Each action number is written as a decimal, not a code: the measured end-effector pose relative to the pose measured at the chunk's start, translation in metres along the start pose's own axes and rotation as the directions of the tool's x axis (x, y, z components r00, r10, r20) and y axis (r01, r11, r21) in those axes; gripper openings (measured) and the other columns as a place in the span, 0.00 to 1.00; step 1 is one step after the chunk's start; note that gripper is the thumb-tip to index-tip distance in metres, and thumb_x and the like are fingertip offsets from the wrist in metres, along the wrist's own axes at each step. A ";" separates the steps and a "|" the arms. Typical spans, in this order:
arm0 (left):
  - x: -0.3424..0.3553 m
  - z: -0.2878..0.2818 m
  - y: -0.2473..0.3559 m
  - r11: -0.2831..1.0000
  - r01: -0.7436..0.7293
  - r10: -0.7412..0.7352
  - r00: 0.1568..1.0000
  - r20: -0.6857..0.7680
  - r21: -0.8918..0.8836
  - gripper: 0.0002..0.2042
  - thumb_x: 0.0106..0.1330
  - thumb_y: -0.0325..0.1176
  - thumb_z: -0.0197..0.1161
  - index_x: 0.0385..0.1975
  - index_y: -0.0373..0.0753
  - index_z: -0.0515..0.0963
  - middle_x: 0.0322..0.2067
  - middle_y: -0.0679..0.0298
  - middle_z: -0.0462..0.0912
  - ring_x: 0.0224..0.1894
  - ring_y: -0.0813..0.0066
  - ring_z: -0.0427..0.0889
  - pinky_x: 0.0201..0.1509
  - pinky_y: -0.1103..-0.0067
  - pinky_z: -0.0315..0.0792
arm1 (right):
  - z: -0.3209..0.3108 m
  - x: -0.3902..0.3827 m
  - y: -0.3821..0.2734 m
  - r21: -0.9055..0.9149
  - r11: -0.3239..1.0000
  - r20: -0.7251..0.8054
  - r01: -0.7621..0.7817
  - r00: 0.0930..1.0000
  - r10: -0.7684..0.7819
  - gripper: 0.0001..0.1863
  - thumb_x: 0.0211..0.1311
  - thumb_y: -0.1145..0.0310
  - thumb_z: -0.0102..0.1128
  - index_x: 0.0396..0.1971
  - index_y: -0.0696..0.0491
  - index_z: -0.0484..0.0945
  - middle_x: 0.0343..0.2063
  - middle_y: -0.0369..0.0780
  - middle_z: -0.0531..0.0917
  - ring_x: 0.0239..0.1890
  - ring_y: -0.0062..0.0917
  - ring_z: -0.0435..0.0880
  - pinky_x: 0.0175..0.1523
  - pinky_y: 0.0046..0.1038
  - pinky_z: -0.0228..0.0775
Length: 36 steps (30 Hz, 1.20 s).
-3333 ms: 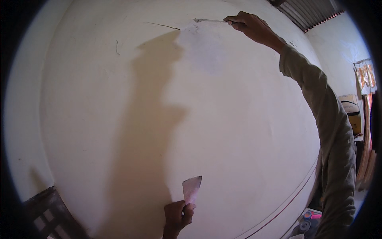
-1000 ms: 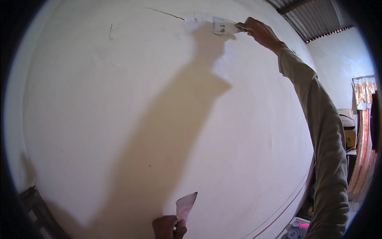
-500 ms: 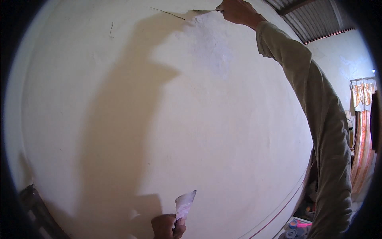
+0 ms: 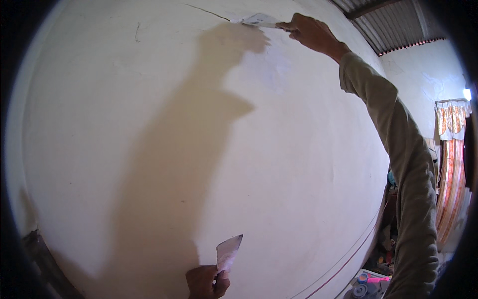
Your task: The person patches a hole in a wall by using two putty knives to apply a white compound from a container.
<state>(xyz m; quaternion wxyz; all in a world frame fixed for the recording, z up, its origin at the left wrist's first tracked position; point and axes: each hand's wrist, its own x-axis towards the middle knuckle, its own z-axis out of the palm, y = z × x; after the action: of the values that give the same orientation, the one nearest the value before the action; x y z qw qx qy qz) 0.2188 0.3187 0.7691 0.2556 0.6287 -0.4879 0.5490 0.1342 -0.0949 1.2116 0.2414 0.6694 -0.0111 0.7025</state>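
Note:
High on the cream wall (image 4: 298, 164), my right hand (image 4: 316, 36) is closed round the handle of a putty knife (image 4: 269, 23). Its blade points left and lies at the wall, by the right end of a thin dark crack (image 4: 206, 11). Whitish filler smears show around the blade, and a pale patch (image 4: 271, 72) spreads below it. Low in the picture, my left hand (image 4: 205, 281) grips a second putty knife (image 4: 229, 250) with its wide blade upward. Pale filler coats part of that blade; the fingers hide its handle.
A shadow of me falls across the wall. At lower right lie a grey roll of tape (image 4: 359, 291) and a pink item (image 4: 378, 280), with cords (image 4: 343, 266) along the wall nearby. Dark wood (image 4: 47, 264) stands at lower left. Orange-patterned curtains (image 4: 450, 174) hang at right.
My right hand and its putty knife have moved down and a little right, and more of the blade's face shows. The shadow has shifted right. My left hand is nearly still.

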 end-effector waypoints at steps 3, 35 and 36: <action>0.014 -0.008 -0.002 0.999 0.028 -0.028 1.000 -0.005 -0.032 0.04 0.58 0.29 0.63 0.25 0.39 0.75 0.13 0.63 0.68 0.11 0.67 0.66 0.15 0.72 0.61 | 0.006 -0.017 -0.006 0.146 0.988 0.024 -0.051 0.999 0.048 0.13 0.60 0.68 0.63 0.44 0.53 0.78 0.40 0.38 0.79 0.45 0.34 0.81 0.48 0.38 0.71; -0.001 -0.013 -0.003 0.995 0.101 -0.101 0.995 0.017 0.009 0.06 0.57 0.31 0.61 0.19 0.40 0.76 0.12 0.66 0.75 0.12 0.71 0.73 0.18 0.75 0.67 | -0.042 -0.066 -0.017 0.151 0.977 0.221 -0.151 0.968 0.116 0.13 0.65 0.63 0.58 0.45 0.51 0.83 0.31 0.38 0.76 0.37 0.30 0.77 0.43 0.33 0.67; -0.002 -0.013 -0.002 0.995 0.100 -0.100 0.995 0.019 0.007 0.06 0.57 0.31 0.61 0.19 0.40 0.76 0.12 0.66 0.75 0.12 0.71 0.73 0.18 0.75 0.67 | -0.044 -0.075 -0.014 0.149 0.977 0.223 -0.153 0.968 0.117 0.13 0.65 0.63 0.58 0.45 0.51 0.83 0.31 0.38 0.76 0.37 0.30 0.77 0.43 0.33 0.67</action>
<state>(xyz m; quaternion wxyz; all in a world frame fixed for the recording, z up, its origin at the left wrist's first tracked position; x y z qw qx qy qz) 0.2153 0.3312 0.7713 0.2761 0.6585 -0.4564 0.5309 0.0972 -0.0921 1.1314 0.1339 0.7560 -0.0244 0.6402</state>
